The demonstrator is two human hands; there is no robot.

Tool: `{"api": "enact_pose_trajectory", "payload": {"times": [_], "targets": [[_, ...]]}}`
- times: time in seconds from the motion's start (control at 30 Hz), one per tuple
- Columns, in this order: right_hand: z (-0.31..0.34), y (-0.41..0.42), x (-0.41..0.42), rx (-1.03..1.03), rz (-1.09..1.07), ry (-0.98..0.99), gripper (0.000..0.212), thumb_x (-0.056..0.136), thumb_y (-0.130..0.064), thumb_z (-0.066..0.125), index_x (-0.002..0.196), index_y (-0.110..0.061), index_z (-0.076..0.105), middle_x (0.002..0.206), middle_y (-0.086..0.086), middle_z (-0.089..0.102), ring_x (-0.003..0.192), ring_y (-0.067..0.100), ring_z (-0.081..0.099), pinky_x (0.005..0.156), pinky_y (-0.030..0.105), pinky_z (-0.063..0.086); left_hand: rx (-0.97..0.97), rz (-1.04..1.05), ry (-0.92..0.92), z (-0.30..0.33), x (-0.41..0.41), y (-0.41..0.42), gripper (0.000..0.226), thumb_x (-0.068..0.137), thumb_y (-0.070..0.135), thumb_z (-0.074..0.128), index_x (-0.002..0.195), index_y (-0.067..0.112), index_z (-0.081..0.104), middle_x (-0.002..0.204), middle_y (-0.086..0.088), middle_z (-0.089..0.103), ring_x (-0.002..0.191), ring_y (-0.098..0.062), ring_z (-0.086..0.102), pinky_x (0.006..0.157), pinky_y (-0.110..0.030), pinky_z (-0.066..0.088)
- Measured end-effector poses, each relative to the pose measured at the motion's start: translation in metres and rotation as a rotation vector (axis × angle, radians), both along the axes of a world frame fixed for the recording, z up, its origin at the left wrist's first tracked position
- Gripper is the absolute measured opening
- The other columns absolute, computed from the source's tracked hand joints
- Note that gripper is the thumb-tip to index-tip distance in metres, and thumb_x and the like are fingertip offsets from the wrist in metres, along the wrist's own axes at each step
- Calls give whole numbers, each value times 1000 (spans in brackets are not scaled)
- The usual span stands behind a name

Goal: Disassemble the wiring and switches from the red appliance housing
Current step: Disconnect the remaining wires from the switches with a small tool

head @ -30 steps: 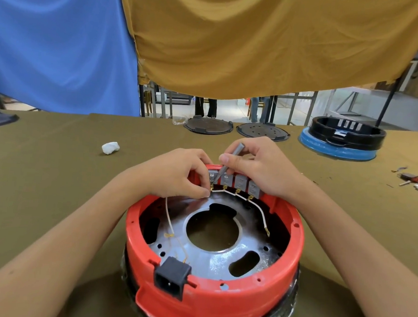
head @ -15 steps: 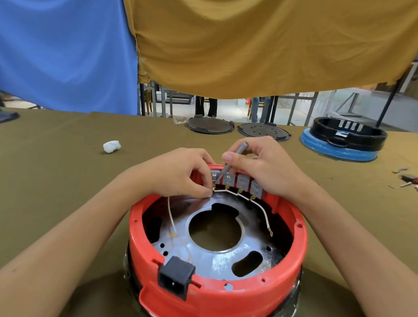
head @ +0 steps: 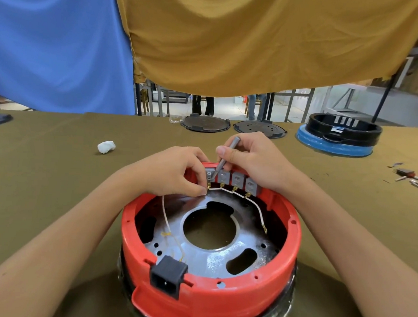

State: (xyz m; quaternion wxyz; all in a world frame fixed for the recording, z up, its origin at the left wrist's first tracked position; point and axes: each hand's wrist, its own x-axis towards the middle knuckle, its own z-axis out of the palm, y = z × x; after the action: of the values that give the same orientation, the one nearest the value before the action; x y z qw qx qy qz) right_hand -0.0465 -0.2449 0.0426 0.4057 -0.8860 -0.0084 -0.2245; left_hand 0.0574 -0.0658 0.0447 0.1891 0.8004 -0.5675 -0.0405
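Observation:
The round red appliance housing (head: 209,295) lies open side up on the olive table, a metal plate inside it. A row of grey switches (head: 237,179) sits on its far inner wall, linked by a white wire (head: 256,205) with brass terminals. My left hand (head: 175,173) pinches the wire's terminal at the leftmost switch. My right hand (head: 252,158) grips a thin grey tool (head: 227,154) whose tip points down between the first two switches. A black power socket (head: 167,277) is clipped in the near rim, with thin wires running to it.
A crumpled white wad (head: 106,146) lies to the left. Two dark round plates (head: 205,123) and a black-and-blue housing (head: 339,137) stand at the table's far edge. Small loose parts (head: 412,177) lie at the right. Blue and mustard cloths hang behind.
Both hands stay at the switch row almost unmoved; the tool's tip has shifted very slightly. The view has drifted a little.

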Motion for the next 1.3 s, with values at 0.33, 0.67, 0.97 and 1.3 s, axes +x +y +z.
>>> {"api": "enact_pose_trajectory", "payload": {"times": [0.33, 0.67, 0.97, 1.3], "targets": [[1, 2, -3, -69, -12, -31, 18, 94, -28, 68, 82, -15, 71, 72, 2, 74, 71, 17, 69, 74, 31, 53, -2, 6, -2, 1, -1, 0, 15, 82, 29, 77, 72, 40, 73, 118, 19, 54, 104, 1, 54, 98, -29, 42], [-1, -4, 6, 89, 27, 28, 29, 98, -28, 64, 83, -3, 70, 64, -1, 71, 61, 6, 61, 62, 10, 45, 9, 13, 8, 1, -1, 0, 14, 83, 28, 76, 73, 38, 75, 118, 21, 52, 105, 2, 53, 98, -27, 41], [-5, -5, 3, 75, 34, -60, 26, 96, -28, 65, 83, -7, 70, 72, 6, 73, 63, 8, 66, 70, 23, 52, 20, 9, 5, 1, 1, 0, 13, 82, 31, 76, 73, 38, 74, 120, 20, 52, 108, 2, 52, 101, -33, 41], [-5, -7, 7, 85, 45, 7, 29, 97, -32, 64, 83, -7, 70, 65, -1, 71, 62, 8, 62, 68, 19, 49, 23, 0, 29, 0, 1, 0, 14, 81, 30, 75, 70, 40, 74, 119, 27, 49, 109, 4, 51, 99, -28, 41]]}}
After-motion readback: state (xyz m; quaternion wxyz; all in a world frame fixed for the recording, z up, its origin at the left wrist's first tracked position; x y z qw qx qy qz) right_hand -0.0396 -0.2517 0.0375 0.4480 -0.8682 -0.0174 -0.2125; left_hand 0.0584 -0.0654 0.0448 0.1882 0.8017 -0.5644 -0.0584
